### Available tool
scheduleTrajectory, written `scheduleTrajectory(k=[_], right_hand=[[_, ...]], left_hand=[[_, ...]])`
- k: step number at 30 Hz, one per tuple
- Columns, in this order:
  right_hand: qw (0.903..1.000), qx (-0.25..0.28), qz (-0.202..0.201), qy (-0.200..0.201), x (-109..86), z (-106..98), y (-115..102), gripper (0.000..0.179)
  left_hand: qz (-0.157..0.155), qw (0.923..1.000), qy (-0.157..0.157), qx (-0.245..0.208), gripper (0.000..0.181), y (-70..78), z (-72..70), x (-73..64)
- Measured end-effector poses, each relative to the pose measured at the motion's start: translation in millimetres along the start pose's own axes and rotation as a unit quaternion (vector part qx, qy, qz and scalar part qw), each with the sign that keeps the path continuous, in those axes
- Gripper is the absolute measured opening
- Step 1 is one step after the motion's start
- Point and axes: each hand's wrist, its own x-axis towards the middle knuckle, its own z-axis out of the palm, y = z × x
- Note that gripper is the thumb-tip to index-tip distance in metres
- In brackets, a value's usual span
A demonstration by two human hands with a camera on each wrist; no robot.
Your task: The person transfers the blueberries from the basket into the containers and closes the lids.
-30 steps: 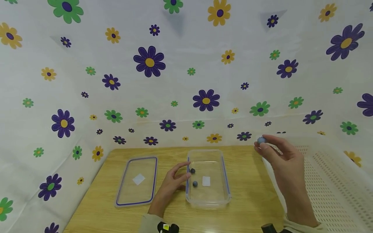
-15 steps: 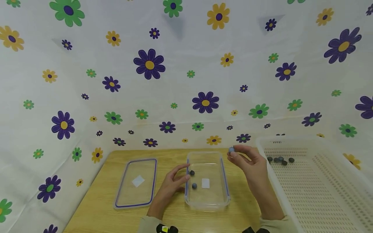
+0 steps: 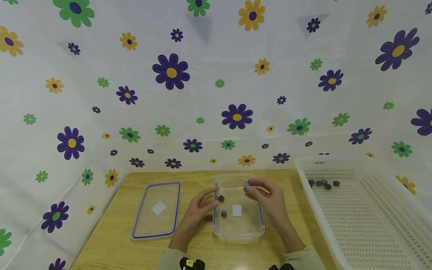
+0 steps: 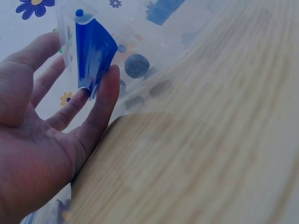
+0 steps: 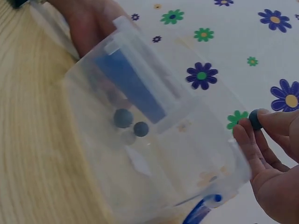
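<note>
A clear plastic food container (image 3: 239,228) with blue edge strips stands on the table, two blueberries (image 3: 224,213) inside it on the left. My left hand (image 3: 195,215) rests against its left side, fingers spread and loosely bent. In the left wrist view, the left fingertips (image 4: 111,74) touch the blue side latch (image 4: 93,51). Above the container's far right part, my right hand (image 3: 270,198) pinches another blueberry (image 3: 246,184) between thumb and fingers. The right wrist view shows this held blueberry (image 5: 255,119) beyond the clear wall, apart from the container.
A clear lid (image 3: 156,225) with a blue seal lies on the table (image 3: 111,232) to the left. At the right stands a large white perforated basket (image 3: 364,217), with several blueberries (image 3: 328,186) at its far left corner. A flowered cloth (image 3: 202,101) hangs behind the table.
My right hand has carried its blueberry leftward and down, from above the basket to over the container. The left hand has stayed at the container's left side.
</note>
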Motion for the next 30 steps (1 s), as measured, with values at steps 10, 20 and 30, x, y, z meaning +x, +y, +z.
scheduleTrajectory(k=[10, 20, 30], right_hand=[[0.9957, -0.093, 0.001, 0.003, -3.9, 7.7, 13.8, 0.018], [0.9869, -0.161, 0.002, -0.012, -6.3, 14.5, 18.1, 0.016], [0.9892, -0.143, 0.020, -0.026, -4.3, 4.7, 16.3, 0.015]], left_hand=[[-0.003, 1.0000, -0.001, -0.008, 0.060, 0.5, 2.0, 1.8], [-0.001, 0.9999, -0.002, -0.013, 0.058, 0.9, 1.0, -3.5], [0.002, 1.0000, 0.000, -0.003, 0.055, -0.9, 1.9, 1.2]])
